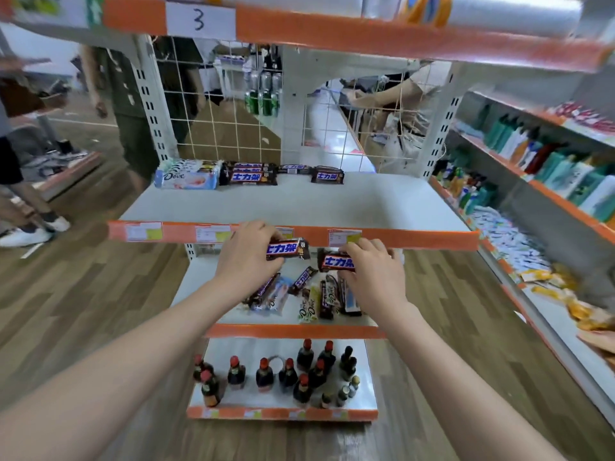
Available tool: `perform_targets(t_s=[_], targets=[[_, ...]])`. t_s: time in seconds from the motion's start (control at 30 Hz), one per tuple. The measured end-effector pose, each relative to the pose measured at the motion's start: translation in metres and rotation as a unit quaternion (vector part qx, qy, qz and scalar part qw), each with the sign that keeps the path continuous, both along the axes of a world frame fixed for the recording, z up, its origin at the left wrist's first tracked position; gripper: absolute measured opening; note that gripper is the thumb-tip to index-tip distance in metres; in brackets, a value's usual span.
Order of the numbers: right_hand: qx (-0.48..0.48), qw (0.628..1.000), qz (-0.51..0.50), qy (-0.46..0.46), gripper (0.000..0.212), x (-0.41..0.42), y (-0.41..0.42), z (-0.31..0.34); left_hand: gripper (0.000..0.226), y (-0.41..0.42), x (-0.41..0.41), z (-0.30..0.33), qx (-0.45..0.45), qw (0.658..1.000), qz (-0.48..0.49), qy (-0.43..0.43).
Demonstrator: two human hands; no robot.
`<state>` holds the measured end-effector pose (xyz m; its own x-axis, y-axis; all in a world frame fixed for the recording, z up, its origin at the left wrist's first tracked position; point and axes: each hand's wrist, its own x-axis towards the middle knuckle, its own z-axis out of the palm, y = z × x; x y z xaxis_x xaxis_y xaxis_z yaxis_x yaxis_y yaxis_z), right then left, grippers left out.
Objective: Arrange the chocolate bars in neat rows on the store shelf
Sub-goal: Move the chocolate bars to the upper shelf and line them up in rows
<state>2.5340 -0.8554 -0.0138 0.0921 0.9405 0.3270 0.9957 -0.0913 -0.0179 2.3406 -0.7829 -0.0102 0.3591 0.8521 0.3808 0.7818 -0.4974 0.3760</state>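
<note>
Bottom shelf (283,413): dark sauce bottles (301,371). Shelf above: loose pile of chocolate bars (299,291). Over the pile, left hand (248,257) had its grip clamped on a Snickers bar (289,248), bar projecting rightward from the fingers. Right hand (372,271) pinched a second Snickers bar (334,261), bar left of the palm. Upper shelf (299,207), rear: Dove bars (186,176) beside a Snickers row (283,174).

Bright, even light; edges blurred and bowed by wide-angle lens.
</note>
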Motion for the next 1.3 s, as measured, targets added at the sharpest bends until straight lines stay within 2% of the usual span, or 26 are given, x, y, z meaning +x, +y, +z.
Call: perform_targets(t_s=[0.37,0.53,0.73,1.13,1.3], targets=[[0.029,0.999,0.018,-0.003,0.033,0.037,0.074,0.017,0.029,0.064,0.031,0.015,0.020,1.000,0.010,0.018],[0.031,0.999,0.030,-0.004,0.033,0.056,0.128,0.018,0.033,0.110,0.050,0.017,-0.005,0.999,0.021,0.039],[0.058,0.997,0.040,-0.010,0.030,0.077,0.184,0.013,0.028,0.163,0.068,0.019,0.005,1.000,0.018,0.013],[-0.017,0.999,0.035,-0.027,0.035,0.106,0.263,0.004,0.031,0.240,0.103,0.009,-0.010,1.000,0.020,0.020],[-0.031,0.998,0.041,-0.023,0.032,0.113,0.286,-0.002,0.032,0.263,0.109,0.005,-0.021,1.000,0.022,0.007]])
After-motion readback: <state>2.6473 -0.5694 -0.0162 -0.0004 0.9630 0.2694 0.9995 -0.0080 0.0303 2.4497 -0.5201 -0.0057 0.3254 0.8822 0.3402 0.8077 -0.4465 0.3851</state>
